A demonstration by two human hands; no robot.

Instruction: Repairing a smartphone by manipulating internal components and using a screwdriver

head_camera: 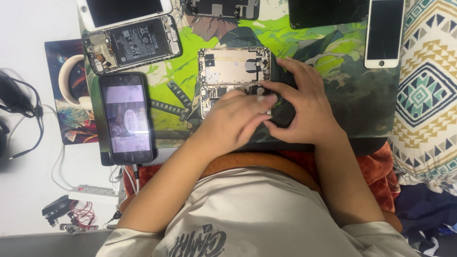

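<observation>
Both hands are on the open phone frame (234, 66) lying mid-mat (362, 100), near the bench's middle. Left hand (233, 121) lies over the frame's lower half, fingers (259, 102) stretched nearly flat and together, tips pressing down at the frame's right side. I can't tell if anything small sits under them. Right hand (304, 107) is arched at the frame's right edge, thumb and forefinger drawn close as if pinching something tiny. What it is, I can't see, and the grip itself is hidden by the left fingertips.

My judgement: the step is seating or lifting a small part at the frame's lower right. To do it well I'd keep the left hand as the clamp so the frame doesn't slide on the mat, keep the right wrist resting on the mat for steadiness, and move only the fingertips. Go straight up or down, no twisting, since thin connectors bend easily. I'd also shift the left fingers slightly off the spot, as they block my view of it.

Around: lit phone (126, 116) at the mat's left edge, battery-exposed phone (132, 44) at the far-left corner, white phone (384, 32) at the far-right corner, dark screen (328, 12) along the far edge. Power strip (93, 194) sits off the mat near the bench's near-left corner.
</observation>
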